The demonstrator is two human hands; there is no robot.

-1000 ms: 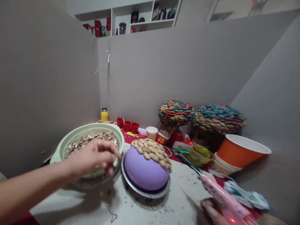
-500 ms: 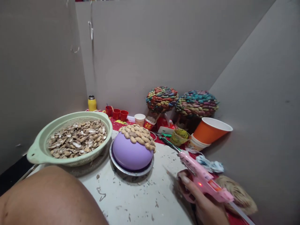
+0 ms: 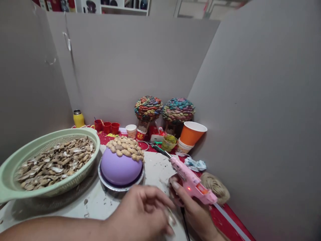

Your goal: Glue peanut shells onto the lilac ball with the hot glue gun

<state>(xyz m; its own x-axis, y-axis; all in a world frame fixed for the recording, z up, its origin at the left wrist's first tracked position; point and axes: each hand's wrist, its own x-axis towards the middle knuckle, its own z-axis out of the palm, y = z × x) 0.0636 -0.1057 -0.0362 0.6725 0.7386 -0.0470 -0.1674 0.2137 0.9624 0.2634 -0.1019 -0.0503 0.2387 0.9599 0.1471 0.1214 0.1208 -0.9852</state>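
My right hand [image 3: 192, 207] is wrapped around the grip of a pink hot glue gun [image 3: 187, 174], its red light lit and its nozzle tilted up to the left. A pale glue stick [image 3: 230, 219] sticks out of the back. Close beside it, my left hand [image 3: 145, 211] is curled, with a peanut shell [image 3: 171, 217], slightly blurred, at its fingertips. Beyond my left hand, a purple dome [image 3: 120, 170], its top covered with peanut shells [image 3: 126, 147], sits in a shallow metal dish [image 3: 104, 177].
At left stands a green colander [image 3: 96, 147] full of peanut shells. Along the back are a yellow bottle [image 3: 78, 118], red cups [image 3: 107, 127], two multicoloured domed pieces [image 3: 178, 110] and orange paper cups [image 3: 192, 135]. Twine [image 3: 215, 187] lies at right; grey panels [image 3: 125, 60] surround the table.
My left hand has come into view beside the glue gun with a peanut shell; before, only a bare limb showed at lower left. The view has shifted, and the glue gun stays in my right hand.
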